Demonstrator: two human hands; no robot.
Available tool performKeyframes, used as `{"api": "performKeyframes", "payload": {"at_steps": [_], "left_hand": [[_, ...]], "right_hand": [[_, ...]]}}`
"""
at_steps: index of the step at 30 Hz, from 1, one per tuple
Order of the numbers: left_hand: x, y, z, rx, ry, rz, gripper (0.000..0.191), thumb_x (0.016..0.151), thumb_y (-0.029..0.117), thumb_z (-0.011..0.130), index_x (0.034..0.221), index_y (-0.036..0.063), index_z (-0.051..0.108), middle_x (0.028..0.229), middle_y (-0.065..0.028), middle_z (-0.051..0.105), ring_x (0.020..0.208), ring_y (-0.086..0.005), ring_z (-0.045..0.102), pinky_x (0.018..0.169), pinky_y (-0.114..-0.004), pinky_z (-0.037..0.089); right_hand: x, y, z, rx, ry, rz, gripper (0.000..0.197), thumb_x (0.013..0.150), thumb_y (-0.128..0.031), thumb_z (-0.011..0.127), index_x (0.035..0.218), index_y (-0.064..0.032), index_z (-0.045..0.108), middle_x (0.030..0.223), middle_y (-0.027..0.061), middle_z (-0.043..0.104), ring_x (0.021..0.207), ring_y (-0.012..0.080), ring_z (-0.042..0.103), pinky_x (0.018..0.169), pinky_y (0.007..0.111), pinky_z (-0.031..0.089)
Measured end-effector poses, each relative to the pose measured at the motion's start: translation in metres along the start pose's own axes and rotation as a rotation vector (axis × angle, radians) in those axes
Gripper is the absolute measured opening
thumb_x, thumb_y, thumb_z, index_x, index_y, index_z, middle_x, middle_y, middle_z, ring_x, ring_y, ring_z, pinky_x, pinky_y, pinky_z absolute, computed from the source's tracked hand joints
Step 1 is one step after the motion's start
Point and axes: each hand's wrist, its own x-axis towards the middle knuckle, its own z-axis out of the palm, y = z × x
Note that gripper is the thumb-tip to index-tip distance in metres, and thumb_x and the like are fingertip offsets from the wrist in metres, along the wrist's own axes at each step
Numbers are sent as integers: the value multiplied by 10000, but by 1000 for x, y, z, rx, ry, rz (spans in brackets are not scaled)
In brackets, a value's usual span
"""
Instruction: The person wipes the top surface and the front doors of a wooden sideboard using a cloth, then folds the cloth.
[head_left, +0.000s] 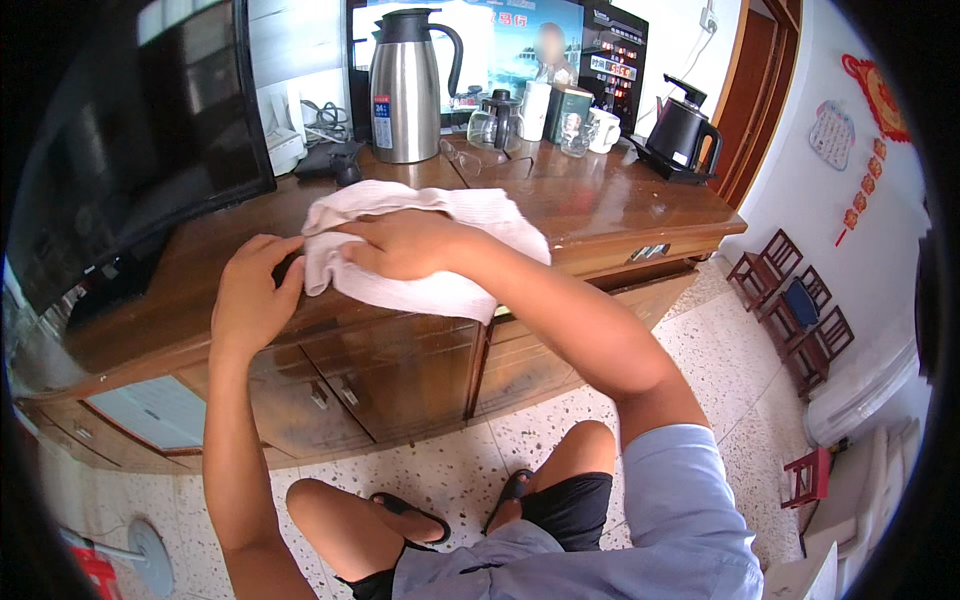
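Observation:
A pale pink cloth towel (480, 217) lies bunched on the glossy brown wooden cabinet top (517, 202), part of it hanging over the front edge. My right hand (405, 244) rests on the towel, its fingers tucked into the folds and gripping them. At the towel's left end is my left hand (259, 289), thumb and fingers apart, fingertips close to the cloth's edge. Whether those fingertips touch the cloth cannot be made out. Nothing shows in the left hand.
Behind the towel stand a steel vacuum jug (405, 97), eyeglasses (487, 161), a glass teapot (495, 124), a drinking glass (576, 135) and a white mug (604, 131). A black electric kettle (679, 139) sits far right. A television (142, 135) fills the left. One drawer (622, 289) looks partly pulled out.

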Motion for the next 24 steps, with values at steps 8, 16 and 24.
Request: {"api": "performKeyframes", "payload": {"at_steps": [8, 16, 24], "left_hand": [[4, 0, 0, -151, 1, -67, 360, 868, 4, 597, 1213, 48, 689, 1018, -187, 694, 949, -328, 672, 844, -357, 513], [4, 1, -2, -121, -20, -25, 349, 848, -15, 579, 1175, 8, 700, 1023, -182, 691, 907, -322, 663, 757, -357, 514], [4, -2, -1, -103, 6, 17, 312, 853, 3, 587, 1140, -2, 711, 1001, -180, 684, 903, -323, 659, 770, -363, 515]], "right_hand": [[33, 5, -7, 80, -48, 58, 588, 991, -555, 439, 1420, -170, 560, 1319, 222, 622, 1199, 379, 603, 1044, 434, 459], [-1, 43, -37, 582, 631, 72, 158, 885, -177, 735, 882, -23, 772, 838, 55, 766, 723, 84, 675, 662, 258, 551], [-9, 114, -48, -189, 339, 625, 268, 883, -267, 647, 990, -51, 765, 1065, 182, 729, 1029, 358, 690, 902, 439, 554]]}}
